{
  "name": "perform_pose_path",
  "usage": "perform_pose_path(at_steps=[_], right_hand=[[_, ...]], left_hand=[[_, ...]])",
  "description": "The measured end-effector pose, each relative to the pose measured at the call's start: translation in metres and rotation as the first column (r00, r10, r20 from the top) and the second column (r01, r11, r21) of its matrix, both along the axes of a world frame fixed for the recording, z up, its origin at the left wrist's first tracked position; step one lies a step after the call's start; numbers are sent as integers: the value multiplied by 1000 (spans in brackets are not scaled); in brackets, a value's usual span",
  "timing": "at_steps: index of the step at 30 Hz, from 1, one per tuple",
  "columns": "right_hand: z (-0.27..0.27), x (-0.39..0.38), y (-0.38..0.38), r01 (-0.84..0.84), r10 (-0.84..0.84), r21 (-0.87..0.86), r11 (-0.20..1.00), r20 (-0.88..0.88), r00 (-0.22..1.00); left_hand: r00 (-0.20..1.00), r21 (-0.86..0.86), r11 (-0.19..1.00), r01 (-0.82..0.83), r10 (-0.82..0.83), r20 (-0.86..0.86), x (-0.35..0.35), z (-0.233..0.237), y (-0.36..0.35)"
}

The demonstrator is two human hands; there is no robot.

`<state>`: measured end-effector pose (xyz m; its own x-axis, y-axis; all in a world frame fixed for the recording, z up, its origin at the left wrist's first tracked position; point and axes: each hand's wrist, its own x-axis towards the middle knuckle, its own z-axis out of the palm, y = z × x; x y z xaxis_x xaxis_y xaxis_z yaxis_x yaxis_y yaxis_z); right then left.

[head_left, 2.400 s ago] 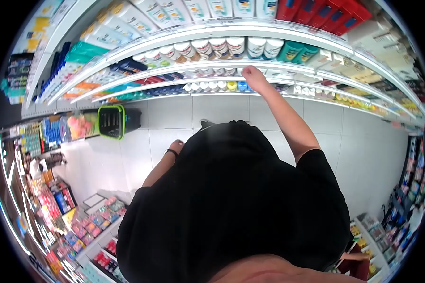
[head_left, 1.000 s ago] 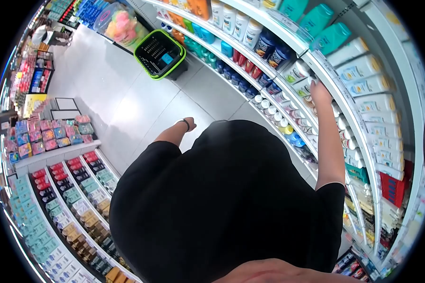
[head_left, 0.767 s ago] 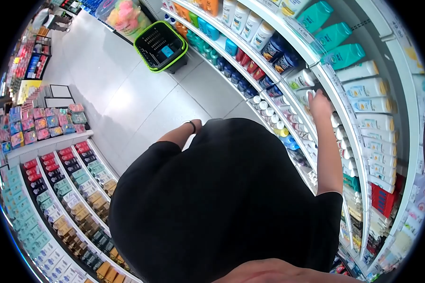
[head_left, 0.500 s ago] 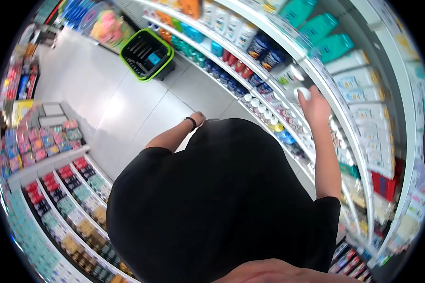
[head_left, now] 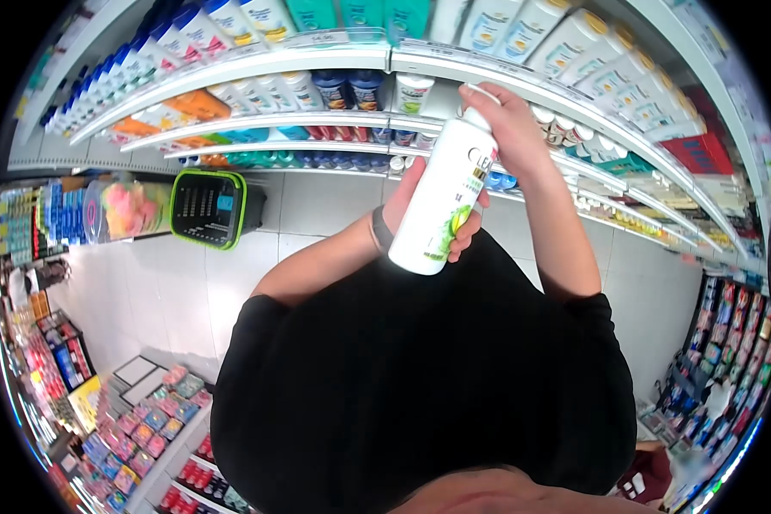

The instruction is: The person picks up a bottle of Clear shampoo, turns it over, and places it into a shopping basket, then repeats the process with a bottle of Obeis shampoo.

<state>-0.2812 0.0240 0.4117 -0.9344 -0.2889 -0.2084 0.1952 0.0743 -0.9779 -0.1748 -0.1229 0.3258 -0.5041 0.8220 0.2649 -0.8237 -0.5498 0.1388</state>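
Observation:
A white pump bottle of shampoo (head_left: 428, 214), marked CLEAR with a green leafy picture, tilts in front of my chest. My left hand (head_left: 400, 199) is wrapped round its body from behind, with fingertips showing at the right edge. At the top, my right hand (head_left: 516, 128) grips the neck and pump head, partly hiding them. A similar white bottle with a green label (head_left: 413, 92) stands on the shelf just beyond.
Curved white shelves (head_left: 317, 127) full of bottles run across in front of me. A black basket with a green rim (head_left: 207, 247) stands on the tiled floor to the left. Displays of small packs (head_left: 146, 433) sit behind on the left; more stocked racks (head_left: 728, 343) are at right.
My right hand has brought the shampoo bottle off the shelf to my chest. My left hand has come up from my side and closed round it. The view has turned toward the shelves.

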Motion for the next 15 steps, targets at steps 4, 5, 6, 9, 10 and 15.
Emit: perform_pose_path(at_steps=[4, 5, 6, 9, 10, 15], right_hand=[[-48, 38, 8, 74, 74, -461, 884, 295, 953], [-67, 49, 1, 168, 30, -522, 836, 349, 937], [-51, 72, -11, 201, -42, -462, 864, 331, 943], [-68, 89, 3, 47, 165, -518, 854, 357, 919], [-72, 90, 3, 97, 104, -489, 867, 368, 924], [-59, 99, 3, 118, -32, -349, 930, 242, 970]], left_hand=[[988, 52, 994, 99, -104, 114, -7, -17, -2], [984, -6, 999, 52, -50, 171, -8, -16, -3], [970, -124, 992, 28, 3, 241, -7, -24, -3], [956, -350, 936, -30, 130, 265, -8, -42, -2], [935, -464, 886, -12, 174, 309, -9, -33, -1], [966, -401, 905, -146, 218, 139, 8, -31, -9]])
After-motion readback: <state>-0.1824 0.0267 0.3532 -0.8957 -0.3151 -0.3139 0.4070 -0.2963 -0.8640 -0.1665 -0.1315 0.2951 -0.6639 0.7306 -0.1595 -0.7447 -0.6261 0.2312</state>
